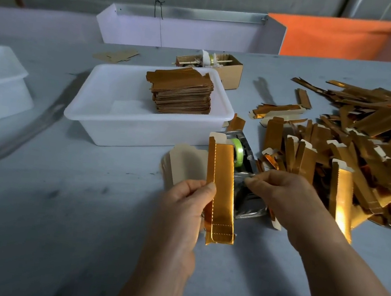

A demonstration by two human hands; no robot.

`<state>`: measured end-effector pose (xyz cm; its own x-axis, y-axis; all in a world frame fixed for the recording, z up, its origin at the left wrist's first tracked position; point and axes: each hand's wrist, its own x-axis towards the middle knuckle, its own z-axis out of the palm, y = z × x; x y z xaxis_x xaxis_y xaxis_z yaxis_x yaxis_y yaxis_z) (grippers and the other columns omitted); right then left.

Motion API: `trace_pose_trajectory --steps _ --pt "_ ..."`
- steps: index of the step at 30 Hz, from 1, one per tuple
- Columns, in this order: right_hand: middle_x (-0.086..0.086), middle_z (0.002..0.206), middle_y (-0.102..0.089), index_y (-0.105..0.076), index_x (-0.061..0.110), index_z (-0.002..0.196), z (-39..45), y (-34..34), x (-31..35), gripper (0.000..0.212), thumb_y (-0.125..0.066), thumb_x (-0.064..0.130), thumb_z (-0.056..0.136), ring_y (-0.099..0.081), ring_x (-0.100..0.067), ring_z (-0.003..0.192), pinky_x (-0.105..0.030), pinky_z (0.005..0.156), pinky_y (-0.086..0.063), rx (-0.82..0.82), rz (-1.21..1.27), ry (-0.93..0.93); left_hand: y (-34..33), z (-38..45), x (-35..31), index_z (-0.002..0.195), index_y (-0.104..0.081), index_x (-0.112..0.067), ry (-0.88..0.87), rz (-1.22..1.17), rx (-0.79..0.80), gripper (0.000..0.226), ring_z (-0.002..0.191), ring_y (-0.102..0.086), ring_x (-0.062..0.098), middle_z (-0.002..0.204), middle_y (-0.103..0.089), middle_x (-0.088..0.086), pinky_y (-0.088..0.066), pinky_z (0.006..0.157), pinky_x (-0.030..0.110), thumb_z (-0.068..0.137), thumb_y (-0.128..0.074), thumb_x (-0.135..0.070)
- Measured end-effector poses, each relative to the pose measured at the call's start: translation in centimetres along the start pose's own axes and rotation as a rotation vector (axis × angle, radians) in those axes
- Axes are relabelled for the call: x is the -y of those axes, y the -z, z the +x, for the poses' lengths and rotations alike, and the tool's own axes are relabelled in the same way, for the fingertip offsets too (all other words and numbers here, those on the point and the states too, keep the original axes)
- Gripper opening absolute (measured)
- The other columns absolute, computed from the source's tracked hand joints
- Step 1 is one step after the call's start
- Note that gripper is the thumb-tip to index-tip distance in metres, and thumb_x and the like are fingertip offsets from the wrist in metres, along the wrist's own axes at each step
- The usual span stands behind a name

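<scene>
The step in hand seems to be the taping of one folded box. The left hand (181, 210) grips a gold foil carton (223, 193) by its left edge, thumb on the front. It holds the carton upright over the grey table (57, 204), right in front of the tape dispenser (244, 164). The right hand (280, 196) has thumb and forefinger pinched together at the front of the dispenser, below the green tape roll (237, 151). I judge that it pinches the tape end (250, 180) to pull off a piece.

The next move probably calls for drawing out a short length and tearing it at the cutter. Then the strip must go on the carton's seam without wrinkles, while the left hand keeps the carton steady.

Some things are hard to make out:
- The tape itself is clear and almost not visible between the fingers.
- The carton and both hands cover the body of the dispenser, so its cutter does not show.
- Pale card blanks (185, 164) lie partly behind the left hand.
- The pile of gold cartons (363, 150) runs out of the frame on the right.
- A stack of flat blanks (181, 94) stands in the white tub (142, 128), and its count cannot be told
</scene>
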<state>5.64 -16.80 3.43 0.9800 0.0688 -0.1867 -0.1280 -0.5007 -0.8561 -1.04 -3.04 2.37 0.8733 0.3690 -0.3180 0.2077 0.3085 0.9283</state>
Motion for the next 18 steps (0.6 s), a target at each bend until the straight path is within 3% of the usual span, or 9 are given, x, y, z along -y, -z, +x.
trace_pose_trajectory --steps 5,10,15,18 --pt "0.001 0.082 -0.064 -0.065 0.018 0.076 -0.4 -0.6 0.1 0.015 -0.061 0.025 0.089 -0.056 -0.01 0.079 -0.022 0.057 -0.036 -0.049 0.119 0.002 -0.6 0.0 0.2 0.083 -0.068 -0.009 -0.006 -0.024 0.025 0.01 0.046 -0.045 0.004 0.075 -0.06 0.01 -0.037 0.042 0.014 0.09 -0.062 -0.014" --pt "0.013 0.088 -0.061 -0.067 0.015 0.079 -1.4 -0.4 -0.2 0.017 -0.058 0.026 0.089 -0.051 0.0 0.084 -0.019 0.067 -0.034 -0.098 0.339 0.028 -0.7 -0.1 0.2 0.082 -0.067 -0.009 0.002 -0.03 0.033 0.012 0.042 -0.043 0.003 0.079 -0.062 0.013 -0.036 0.041 0.013 0.091 -0.061 -0.014" --pt "0.012 0.109 -0.049 -0.063 0.01 0.07 -2.0 -0.1 -1.0 0.023 -0.061 0.025 0.087 -0.044 0.006 0.083 -0.014 0.066 -0.031 -0.18 0.061 0.136 -0.5 0.0 0.1 0.079 -0.065 -0.013 -0.006 -0.033 0.046 0.014 0.044 -0.047 0.002 0.076 -0.063 0.009 -0.036 0.042 0.012 0.092 -0.06 -0.014" --pt "0.011 0.114 -0.046 -0.062 0.014 0.068 -2.3 -0.5 -1.5 0.022 -0.061 0.025 0.087 -0.044 0.0 0.09 -0.011 0.066 -0.03 -0.254 -0.056 0.173 -0.8 -0.1 0.0 0.079 -0.065 -0.011 -0.05 -0.027 0.061 0.014 0.039 -0.045 0.0 0.069 -0.063 0.005 -0.035 0.039 0.01 0.092 -0.06 -0.013"
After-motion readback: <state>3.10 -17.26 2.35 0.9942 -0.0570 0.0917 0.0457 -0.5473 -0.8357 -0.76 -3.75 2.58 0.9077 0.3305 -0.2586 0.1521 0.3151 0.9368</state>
